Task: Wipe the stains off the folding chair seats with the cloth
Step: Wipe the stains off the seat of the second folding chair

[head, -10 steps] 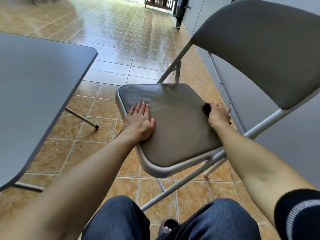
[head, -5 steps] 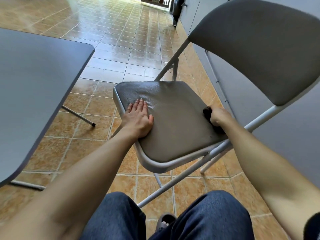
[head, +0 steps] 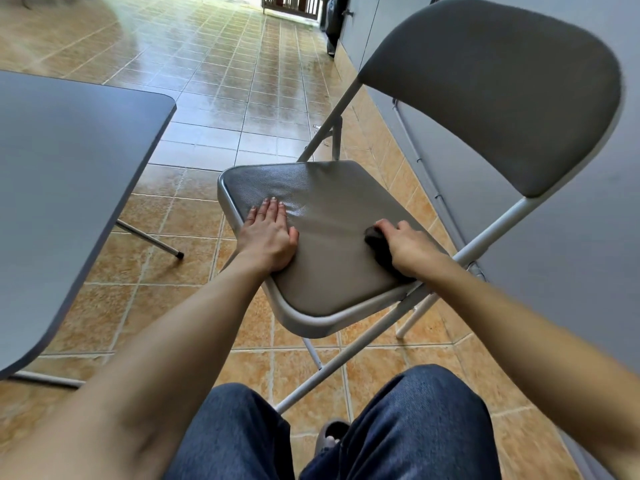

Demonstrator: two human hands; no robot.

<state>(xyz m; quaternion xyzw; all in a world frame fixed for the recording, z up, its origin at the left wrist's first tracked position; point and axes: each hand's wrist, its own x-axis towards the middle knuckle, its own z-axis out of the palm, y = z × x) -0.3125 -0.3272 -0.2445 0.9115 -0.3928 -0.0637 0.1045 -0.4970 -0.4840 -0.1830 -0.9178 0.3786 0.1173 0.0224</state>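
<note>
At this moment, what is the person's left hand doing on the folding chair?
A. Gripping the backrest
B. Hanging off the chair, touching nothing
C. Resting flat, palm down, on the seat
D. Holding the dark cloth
C. The left hand lies flat with fingers together on the seat near its left edge, while the right hand holds the dark cloth against the seat's right side.

Daylight scene, bright, even. I see strongest light from far doorway (head: 291, 3) at top; it blows out near white there. Glossy floor tiles (head: 221, 81) carry long pale glare streaks. Sheen on far part of chair seat (head: 332, 216). Soft shadows only, under table (head: 69, 161) and seat. Wide-angle bending strong at edges; backrest (head: 491, 91) bulges. Focus mostly sharp; forearms at bottom slightly soft.
</note>
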